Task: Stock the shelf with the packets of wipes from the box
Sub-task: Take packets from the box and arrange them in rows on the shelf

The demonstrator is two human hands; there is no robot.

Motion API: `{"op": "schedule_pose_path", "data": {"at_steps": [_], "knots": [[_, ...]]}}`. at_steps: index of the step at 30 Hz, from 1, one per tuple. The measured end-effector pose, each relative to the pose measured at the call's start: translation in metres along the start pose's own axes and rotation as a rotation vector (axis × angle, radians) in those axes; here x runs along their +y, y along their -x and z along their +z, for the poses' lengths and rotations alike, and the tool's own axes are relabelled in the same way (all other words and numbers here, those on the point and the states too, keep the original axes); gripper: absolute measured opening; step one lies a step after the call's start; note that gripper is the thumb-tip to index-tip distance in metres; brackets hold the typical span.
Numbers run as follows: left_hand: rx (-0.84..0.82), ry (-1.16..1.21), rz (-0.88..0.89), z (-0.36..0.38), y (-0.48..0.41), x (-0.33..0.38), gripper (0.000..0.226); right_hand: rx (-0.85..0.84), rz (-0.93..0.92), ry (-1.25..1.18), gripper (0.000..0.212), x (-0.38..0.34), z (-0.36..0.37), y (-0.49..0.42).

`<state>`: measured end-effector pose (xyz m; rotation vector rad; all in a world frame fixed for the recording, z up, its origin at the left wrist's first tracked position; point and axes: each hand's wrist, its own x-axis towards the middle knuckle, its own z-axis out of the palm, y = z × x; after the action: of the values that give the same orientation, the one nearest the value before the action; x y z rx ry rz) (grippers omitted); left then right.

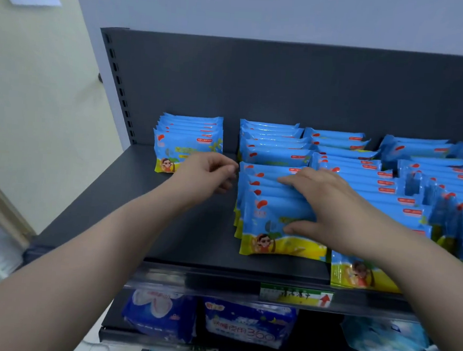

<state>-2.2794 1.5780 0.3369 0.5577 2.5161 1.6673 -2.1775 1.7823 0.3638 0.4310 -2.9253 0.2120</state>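
Observation:
Blue packets of wipes with a yellow cartoon band stand in rows on the dark top shelf (187,238). A short row (188,145) stands at the back left. A longer row (272,205) runs front to back in the middle, with more rows (388,186) to its right. My right hand (329,209) lies over the front packets of the middle row, fingers on their tops and thumb against the front packet's face. My left hand (211,174) hovers just left of that row with fingers curled and nothing in it. The box is out of view.
The shelf's back panel (286,83) and a slotted upright (119,85) rise behind the packets. A price label (296,295) sits on the front rail. The lower shelf holds blue packs (250,324) of other goods. A pale wall (39,93) stands to the left.

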Motion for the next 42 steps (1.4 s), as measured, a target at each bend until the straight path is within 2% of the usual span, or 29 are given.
{"op": "schedule_pose_path", "data": {"at_steps": [3, 6, 9, 12, 16, 18, 20, 22, 24, 27, 29, 32, 34, 42], "knots": [[-0.038, -0.125, -0.016, 0.008, -0.011, -0.001, 0.007, -0.004, -0.02, 0.053, 0.073, -0.001, -0.003, -0.004], [-0.046, -0.174, 0.016, 0.012, -0.016, -0.001, 0.013, -0.019, -0.029, 0.056, 0.07, -0.001, -0.004, -0.003], [-0.076, -0.164, 0.105, 0.008, -0.015, 0.0, 0.012, -0.057, -0.025, 0.059, 0.068, 0.0, -0.007, -0.009], [-0.129, -0.121, 0.123, 0.001, -0.016, -0.006, 0.01, -0.159, 0.021, 0.055, 0.07, 0.001, -0.012, -0.018], [-0.046, 0.005, 0.018, 0.002, -0.026, -0.011, 0.017, -0.205, 0.077, 0.012, 0.094, 0.002, -0.012, -0.022], [-0.063, 0.042, -0.075, 0.006, -0.031, -0.007, 0.024, -0.223, 0.051, 0.072, 0.096, 0.003, -0.011, -0.024], [-0.108, 0.061, -0.109, 0.009, -0.033, -0.005, 0.015, -0.234, 0.043, 0.074, 0.093, 0.004, -0.013, -0.028], [-0.142, 0.041, -0.067, 0.009, -0.032, -0.002, 0.007, -0.251, 0.045, 0.045, 0.091, 0.005, -0.015, -0.032], [-0.205, 0.044, 0.012, 0.003, -0.032, -0.004, 0.01, -0.291, 0.064, -0.002, 0.092, 0.006, -0.017, -0.034], [-0.295, 0.058, 0.076, -0.01, -0.032, -0.007, 0.023, -0.322, 0.092, -0.046, 0.11, 0.007, -0.017, -0.032], [-0.243, -0.081, 0.104, -0.013, -0.038, -0.009, 0.03, -0.327, 0.085, 0.005, 0.115, 0.008, -0.017, -0.029], [-0.169, -0.379, 0.217, -0.006, -0.049, -0.009, 0.033, -0.321, 0.063, 0.062, 0.108, 0.009, -0.016, -0.029], [-0.149, -0.492, 0.29, 0.0, -0.054, -0.01, 0.039, -0.332, 0.061, 0.074, 0.108, 0.009, -0.016, -0.029], [-0.198, -0.864, 0.384, 0.009, -0.055, -0.008, 0.067, -0.366, 0.071, 0.079, 0.108, 0.01, -0.016, -0.029]]}}
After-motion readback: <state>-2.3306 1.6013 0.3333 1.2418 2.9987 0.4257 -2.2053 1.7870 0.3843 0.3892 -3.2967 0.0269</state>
